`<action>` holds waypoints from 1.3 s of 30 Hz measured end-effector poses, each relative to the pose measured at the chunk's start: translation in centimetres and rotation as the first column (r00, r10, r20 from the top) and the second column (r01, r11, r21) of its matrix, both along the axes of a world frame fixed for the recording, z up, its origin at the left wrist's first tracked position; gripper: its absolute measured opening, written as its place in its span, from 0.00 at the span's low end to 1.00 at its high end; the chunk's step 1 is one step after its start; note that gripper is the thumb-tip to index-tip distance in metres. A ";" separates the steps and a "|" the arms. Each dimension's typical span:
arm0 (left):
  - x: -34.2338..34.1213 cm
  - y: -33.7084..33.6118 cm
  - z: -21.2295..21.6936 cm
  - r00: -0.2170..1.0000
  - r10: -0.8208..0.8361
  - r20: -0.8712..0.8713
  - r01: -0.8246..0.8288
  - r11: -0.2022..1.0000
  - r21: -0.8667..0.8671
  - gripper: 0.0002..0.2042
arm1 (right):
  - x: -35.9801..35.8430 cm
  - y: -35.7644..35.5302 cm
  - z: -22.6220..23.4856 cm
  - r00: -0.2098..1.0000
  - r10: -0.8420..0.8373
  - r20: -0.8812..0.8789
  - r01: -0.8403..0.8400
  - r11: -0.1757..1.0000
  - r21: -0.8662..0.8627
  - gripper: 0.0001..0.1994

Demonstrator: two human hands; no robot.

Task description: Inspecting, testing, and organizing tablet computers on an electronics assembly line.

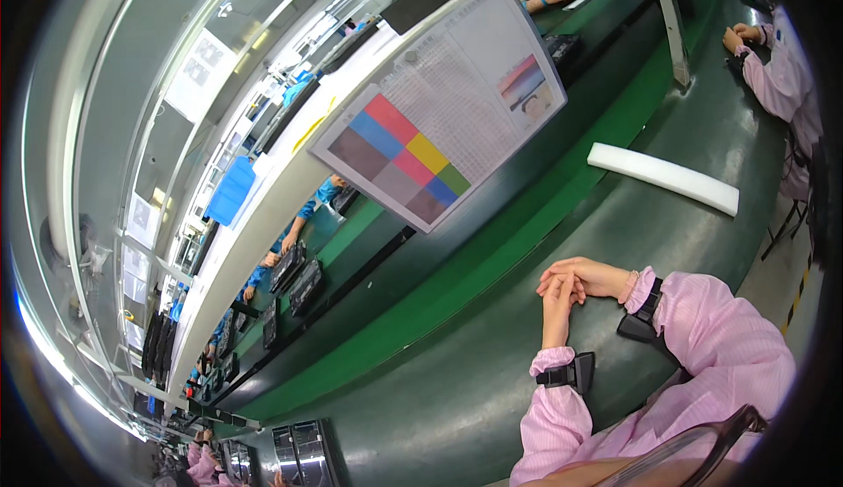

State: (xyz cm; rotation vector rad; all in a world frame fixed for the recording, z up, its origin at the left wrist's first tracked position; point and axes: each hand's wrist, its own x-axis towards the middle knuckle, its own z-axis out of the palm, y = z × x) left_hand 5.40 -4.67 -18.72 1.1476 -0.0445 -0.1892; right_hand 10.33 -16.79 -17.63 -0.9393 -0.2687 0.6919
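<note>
My left hand (557, 318) and my right hand (595, 277) are clasped together above the dark green bench top (457, 390). Their fingers overlap and press against each other, closed, with no object showing in them. A black strap with a box-shaped module (569, 373) is around my left wrist. Another black strapped module (644, 313) sits on my right wrist, over the pink sleeve. Beyond my hands, a long white foam strip (663, 178) lies on the bench, apart from them.
A green conveyor belt (465, 285) runs along the bench. Over it hangs a sheet board (448, 101) with coloured blocks. Black devices (306, 287) line the far side, where people in blue work. Dark panels (305, 452) lie lower left. A person in pink (777, 83) sits upper right.
</note>
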 end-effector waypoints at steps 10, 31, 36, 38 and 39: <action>-0.1 -0.3 0.3 0.997 0.033 0.070 -0.035 0.999 0.035 0.13 | 0.0 0.0 0.2 0.998 0.046 -0.030 -0.046 0.999 -0.013 0.17; -0.1 -0.4 0.7 0.998 0.002 0.062 -0.009 0.992 0.125 0.08 | -0.1 -0.4 0.2 0.998 0.048 -0.043 -0.048 0.999 -0.004 0.16; 0.0 -0.4 0.5 1.000 0.007 0.022 -0.009 0.992 0.125 0.07 | -0.1 -0.3 0.2 0.999 -0.015 -0.035 0.016 1.000 0.022 0.15; 0.0 -0.4 0.3 1.000 0.008 0.027 -0.011 0.992 0.122 0.07 | -0.1 -0.3 0.1 0.998 0.040 -0.054 -0.040 0.999 0.002 0.15; 0.0 -0.4 0.3 0.999 0.011 0.031 -0.015 0.993 0.120 0.06 | -0.1 -0.3 0.1 1.000 -0.023 -0.016 0.023 1.000 0.002 0.15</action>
